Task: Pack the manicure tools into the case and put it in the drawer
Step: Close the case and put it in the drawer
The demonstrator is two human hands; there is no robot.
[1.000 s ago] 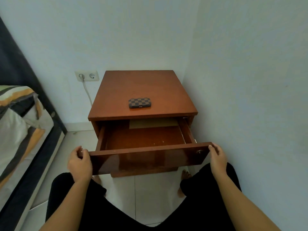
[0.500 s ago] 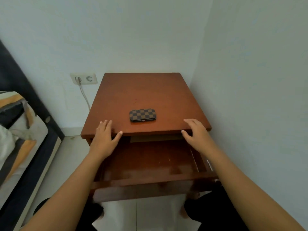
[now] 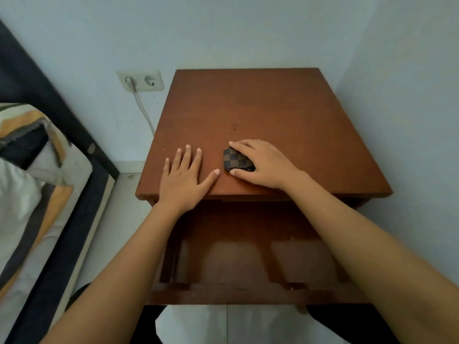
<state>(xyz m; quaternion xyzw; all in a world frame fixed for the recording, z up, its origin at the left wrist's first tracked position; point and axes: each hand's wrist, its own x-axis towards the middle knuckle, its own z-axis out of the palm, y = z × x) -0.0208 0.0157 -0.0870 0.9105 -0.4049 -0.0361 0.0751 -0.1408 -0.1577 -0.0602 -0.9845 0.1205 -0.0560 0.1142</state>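
Note:
A small brown checkered manicure case (image 3: 234, 160) lies closed on the top of the wooden nightstand (image 3: 260, 112). My right hand (image 3: 263, 165) covers the case's right half, fingers over its far edge and thumb against its near edge. My left hand (image 3: 185, 176) rests flat on the tabletop just left of the case, fingers spread, holding nothing. Below the top, the drawer (image 3: 248, 247) stands pulled out toward me, with nothing visible inside.
A bed with a striped cover (image 3: 29, 184) and dark frame runs along the left. A wall socket with a plugged white cable (image 3: 140, 81) sits left of the nightstand. A wall (image 3: 409, 120) stands close on the right. White floor tiles (image 3: 223, 326) show below the drawer.
Both hands left the drawer front and moved up onto the tabletop. The right hand has come onto the checkered case; the left has slid forward beside it. The view has leaned closer.

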